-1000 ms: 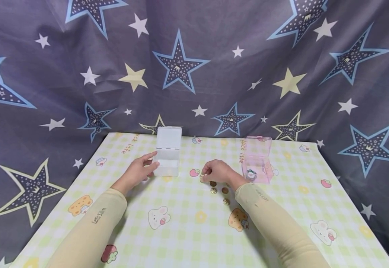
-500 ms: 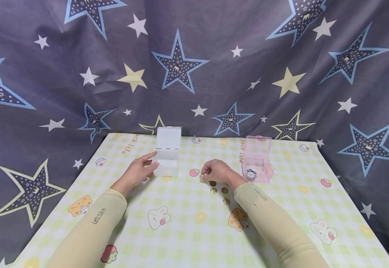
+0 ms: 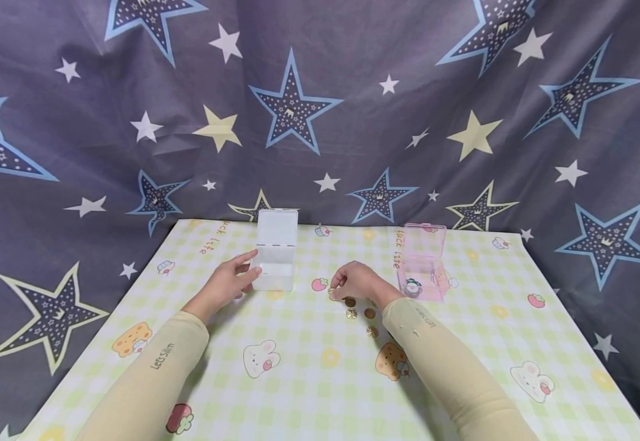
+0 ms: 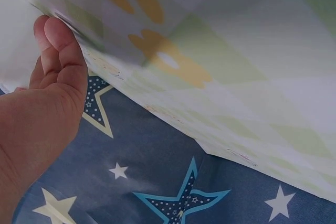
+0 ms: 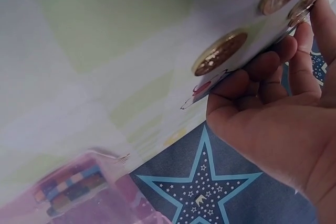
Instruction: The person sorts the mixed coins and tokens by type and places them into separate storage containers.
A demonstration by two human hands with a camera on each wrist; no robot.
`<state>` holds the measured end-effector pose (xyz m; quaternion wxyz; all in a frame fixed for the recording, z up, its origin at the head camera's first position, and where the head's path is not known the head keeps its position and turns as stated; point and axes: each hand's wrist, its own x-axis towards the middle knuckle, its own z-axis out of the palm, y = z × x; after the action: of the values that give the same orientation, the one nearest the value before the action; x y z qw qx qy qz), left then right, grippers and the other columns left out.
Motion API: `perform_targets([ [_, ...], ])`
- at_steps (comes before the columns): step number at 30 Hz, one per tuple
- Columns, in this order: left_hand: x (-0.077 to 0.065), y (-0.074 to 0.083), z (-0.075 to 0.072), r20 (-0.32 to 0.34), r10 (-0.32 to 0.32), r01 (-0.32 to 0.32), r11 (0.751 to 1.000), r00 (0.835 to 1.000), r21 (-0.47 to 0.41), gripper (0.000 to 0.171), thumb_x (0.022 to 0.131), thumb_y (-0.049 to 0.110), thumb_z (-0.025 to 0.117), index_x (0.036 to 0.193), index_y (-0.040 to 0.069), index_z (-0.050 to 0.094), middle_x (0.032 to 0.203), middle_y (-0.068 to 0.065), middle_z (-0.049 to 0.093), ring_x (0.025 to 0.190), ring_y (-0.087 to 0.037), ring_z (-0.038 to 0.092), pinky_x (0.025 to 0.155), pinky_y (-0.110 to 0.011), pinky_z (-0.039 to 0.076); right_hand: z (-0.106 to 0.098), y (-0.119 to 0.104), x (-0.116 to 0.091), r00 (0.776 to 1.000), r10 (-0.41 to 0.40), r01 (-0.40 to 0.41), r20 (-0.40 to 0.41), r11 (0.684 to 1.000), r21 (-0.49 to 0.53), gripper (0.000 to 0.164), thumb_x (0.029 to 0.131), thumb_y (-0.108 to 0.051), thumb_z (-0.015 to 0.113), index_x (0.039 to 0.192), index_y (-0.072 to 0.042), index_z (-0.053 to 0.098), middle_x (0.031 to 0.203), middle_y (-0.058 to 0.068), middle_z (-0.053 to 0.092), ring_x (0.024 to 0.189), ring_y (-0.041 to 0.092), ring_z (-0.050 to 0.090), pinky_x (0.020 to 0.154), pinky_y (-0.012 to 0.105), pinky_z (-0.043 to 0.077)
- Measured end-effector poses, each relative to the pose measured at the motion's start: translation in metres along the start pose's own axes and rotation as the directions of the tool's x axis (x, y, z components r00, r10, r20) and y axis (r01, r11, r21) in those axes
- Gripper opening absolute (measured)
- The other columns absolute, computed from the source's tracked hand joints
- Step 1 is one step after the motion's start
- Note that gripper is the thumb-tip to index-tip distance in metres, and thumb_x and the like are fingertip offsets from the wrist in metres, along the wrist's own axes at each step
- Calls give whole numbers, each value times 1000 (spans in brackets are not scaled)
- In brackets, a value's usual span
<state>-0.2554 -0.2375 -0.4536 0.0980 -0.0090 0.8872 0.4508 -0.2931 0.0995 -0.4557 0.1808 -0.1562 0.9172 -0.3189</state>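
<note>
At the back left of the table, a white plastic box [image 3: 274, 282] stands with its lid raised. My left hand [image 3: 226, 283] rests against the box's left side, thumb near the front and fingers extended; in the left wrist view the box shows only partly. My right hand [image 3: 356, 282] is low over the table, its thumb and index finger pinching a gold coin [image 5: 303, 9]. Several more coins lie loose under and in front of that hand, among them a gold coin [image 3: 351, 313] and a darker coin [image 3: 370, 313].
To the right stands a pink transparent box [image 3: 434, 294] with its lid up and some coloured striped pieces [image 5: 71, 190] inside. A checked tablecloth [image 3: 308, 392] with printed cartoons covers the table. A star-patterned curtain [image 3: 331, 141] hangs behind the table's back edge.
Both hands stay almost in place; the right forearm shifts very slightly to the left. The boxes and the loose coins have not moved.
</note>
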Motion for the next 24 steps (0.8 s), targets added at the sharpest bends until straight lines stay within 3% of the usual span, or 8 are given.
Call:
perform_targets([
  [24, -1, -2, 0, 3, -6, 6, 1000, 1000, -5, 67, 111, 39, 60, 170, 24, 32, 162, -24, 51, 98, -24, 74, 80, -35, 58, 0, 0, 3, 1000, -6, 6, 17, 1000, -23, 15, 89, -20, 90, 96, -13, 78, 87, -4, 66, 75, 12, 53, 72, 25, 45],
])
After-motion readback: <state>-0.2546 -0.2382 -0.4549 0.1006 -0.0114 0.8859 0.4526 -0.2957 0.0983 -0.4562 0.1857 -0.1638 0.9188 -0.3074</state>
